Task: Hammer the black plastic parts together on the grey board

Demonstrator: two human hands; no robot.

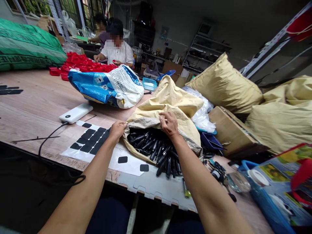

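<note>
Beige sack (170, 96) lying on the table (36, 113), its mouth gaping toward the person.
The left hand (117, 130) is pinching the rim's left corner, while the right hand (170, 125) is curling its fingers against the upper edge; whether it is gripping cloth, I cannot tell. Slim black pieces (156, 149) are filling the mouth and spilling over its lower lip, above a grey mat (156, 185) near the table's front edge; tugging or lifting the rim could send loose ones sliding off. The sack is also overlapping a white sheet (133, 167), so dragging it could shift the black pads (122, 159). Beyond, a blue-and-white bag (109, 84) is lying before red pieces (85, 63), where co-workers (119, 50) are sitting.
</note>
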